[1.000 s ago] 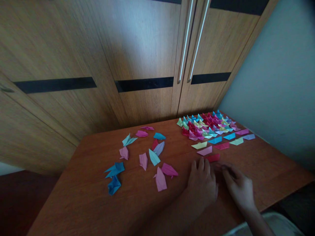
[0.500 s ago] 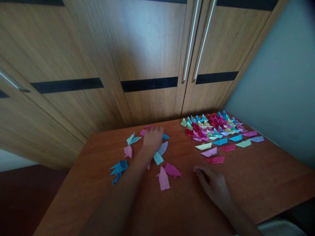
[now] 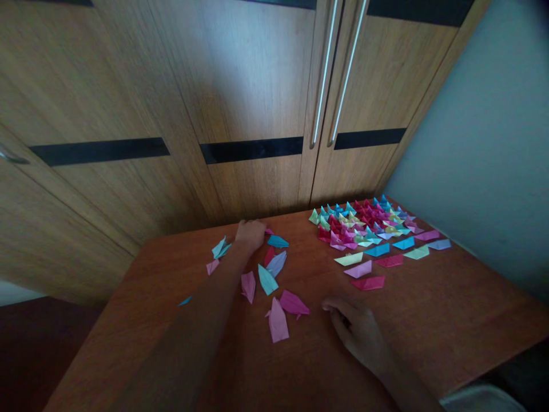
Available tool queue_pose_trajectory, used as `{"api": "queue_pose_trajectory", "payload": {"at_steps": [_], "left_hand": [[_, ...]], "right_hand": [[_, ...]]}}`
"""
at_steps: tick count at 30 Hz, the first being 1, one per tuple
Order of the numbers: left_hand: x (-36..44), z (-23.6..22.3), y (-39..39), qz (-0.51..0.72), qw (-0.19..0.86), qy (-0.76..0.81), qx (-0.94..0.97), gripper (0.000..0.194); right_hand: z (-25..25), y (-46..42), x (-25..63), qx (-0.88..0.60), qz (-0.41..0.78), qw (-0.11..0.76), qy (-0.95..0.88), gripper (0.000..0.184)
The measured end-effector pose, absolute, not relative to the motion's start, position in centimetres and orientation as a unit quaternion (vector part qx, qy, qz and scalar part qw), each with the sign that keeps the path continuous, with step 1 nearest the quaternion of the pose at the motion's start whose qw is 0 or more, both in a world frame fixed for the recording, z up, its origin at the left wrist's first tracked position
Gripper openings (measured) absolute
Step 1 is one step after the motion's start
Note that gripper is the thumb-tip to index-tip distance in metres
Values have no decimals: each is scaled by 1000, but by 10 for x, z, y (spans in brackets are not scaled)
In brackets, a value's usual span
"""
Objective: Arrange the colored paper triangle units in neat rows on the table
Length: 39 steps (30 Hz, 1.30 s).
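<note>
My left hand (image 3: 251,233) is at the far edge of the table, fingers bent down and closed; whatever lies under them is hidden. Beside it lie a bit of pink paper (image 3: 269,232) and a blue folded paper piece (image 3: 278,241). Nearer me are folded paper pieces resembling flattened birds: a lavender one (image 3: 277,264), a turquoise one (image 3: 267,280), a dusky pink one (image 3: 247,287), a magenta one (image 3: 294,303) and a light pink one (image 3: 278,321). My right hand (image 3: 354,326) rests on the table with loosely curled fingers, and nothing shows in it.
Rows of small folded paper boats (image 3: 364,223) fill the table's far right, with flat boat-like strips (image 3: 368,283) in front. Left of my arm lie a turquoise folded piece (image 3: 221,248) and a pink one (image 3: 212,266). Wooden cabinet doors (image 3: 253,189) stand behind the table (image 3: 309,366).
My left hand has moved left along the far edge, covering the pink pieces there and uncovering blue and red ones. The view has shifted slightly. My right hand stays curled on the table.
</note>
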<state>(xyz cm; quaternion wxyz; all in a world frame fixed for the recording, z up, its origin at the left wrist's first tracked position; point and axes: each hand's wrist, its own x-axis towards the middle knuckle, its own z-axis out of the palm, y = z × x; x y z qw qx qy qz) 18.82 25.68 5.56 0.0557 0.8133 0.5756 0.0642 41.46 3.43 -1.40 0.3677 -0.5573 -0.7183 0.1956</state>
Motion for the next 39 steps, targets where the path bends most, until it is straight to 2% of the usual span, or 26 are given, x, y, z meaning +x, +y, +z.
{"api": "queue_pose_trajectory", "payload": {"at_steps": [5,11,16,21,28,33,37,39], "left_hand": [[196,50,250,74,67,562,821,34],[207,79,234,202,104,540,810,23],[220,87,183,291,193,472,809,24],[223,62,122,292,310,418,803,13],[202,40,90,299,367,448,758,12],[187,32,78,303,458,465,695,10],[183,28,72,261,607,440,609,24],[183,27,70,248,641,429,586,29]], "right_hand": [[-14,33,414,-560,204,364,-716,27],[-13,34,415,-571,234,379,-690,24],[-7,41,412,-578,313,448,-607,19],[10,57,391,-526,402,504,-555,30],[14,71,360,-525,303,471,-641,23],[9,66,354,-504,343,444,-657,23],[7,62,353,-498,394,458,-622,26],[6,62,353,-496,427,476,-587,29]]}}
